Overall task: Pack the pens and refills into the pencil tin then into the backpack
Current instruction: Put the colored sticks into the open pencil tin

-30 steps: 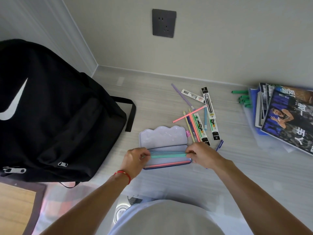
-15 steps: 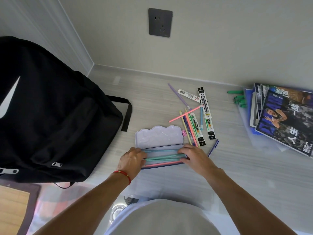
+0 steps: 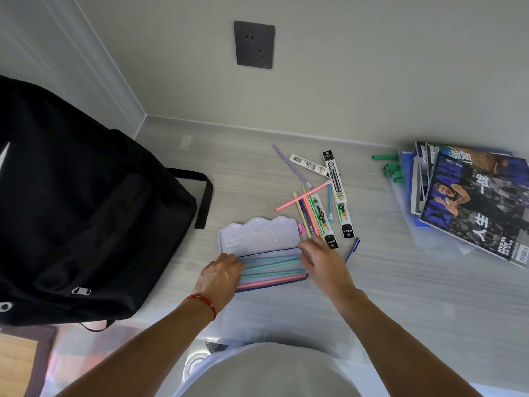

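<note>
tin (image 3: 259,239) open, few pens in | loose pens/refills (image 3: 317,207) beyond right hand (image 3: 323,260) fingers | both hands' fingers relaxed, pinching nothing; left hand (image 3: 220,277) on tin | backpack (image 3: 86,210) pending

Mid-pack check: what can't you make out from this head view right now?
- Left ends of the pens in the pencil tin: covered by the left hand.
- Right hand fingertips: blurred; contact unclear.
- Backpack opening: cut off by the left edge.
- Refill packet print: too small.

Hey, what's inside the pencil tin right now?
The pencil tin holds several thin pens lying lengthwise: teal ones and a pink one nearest. Their ends are covered by the left hand and right hand.
</note>
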A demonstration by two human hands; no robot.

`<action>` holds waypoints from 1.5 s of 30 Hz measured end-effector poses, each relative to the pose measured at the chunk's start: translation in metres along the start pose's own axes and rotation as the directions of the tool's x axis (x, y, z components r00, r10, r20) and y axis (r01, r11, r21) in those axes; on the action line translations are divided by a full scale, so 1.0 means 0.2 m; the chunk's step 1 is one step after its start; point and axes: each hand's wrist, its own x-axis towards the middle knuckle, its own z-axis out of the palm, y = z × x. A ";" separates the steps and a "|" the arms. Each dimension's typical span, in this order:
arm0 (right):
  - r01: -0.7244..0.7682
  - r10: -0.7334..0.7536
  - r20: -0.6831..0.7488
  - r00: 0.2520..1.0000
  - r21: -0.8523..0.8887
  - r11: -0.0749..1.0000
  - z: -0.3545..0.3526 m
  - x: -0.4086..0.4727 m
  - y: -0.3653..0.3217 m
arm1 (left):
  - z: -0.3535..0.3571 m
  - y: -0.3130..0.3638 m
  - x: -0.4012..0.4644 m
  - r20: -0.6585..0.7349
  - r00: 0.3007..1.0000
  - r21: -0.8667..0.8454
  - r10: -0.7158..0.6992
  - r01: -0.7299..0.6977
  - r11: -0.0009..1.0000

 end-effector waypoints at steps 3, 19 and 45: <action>-0.240 0.230 -0.121 0.966 -0.078 0.968 -0.05 0.05 0.01 | 0.00 0.00 0.00 0.018 1.000 0.009 -0.001 0.001 1.000; -0.526 0.524 0.068 0.849 0.023 0.850 0.01 0.06 0.09 | -0.09 0.13 0.14 -0.026 0.999 -0.097 -0.027 0.024 0.995; -0.576 0.597 0.349 0.722 0.781 0.240 -0.20 -0.22 0.19 | -0.09 0.27 0.22 -0.022 0.996 -0.191 0.090 -0.092 0.977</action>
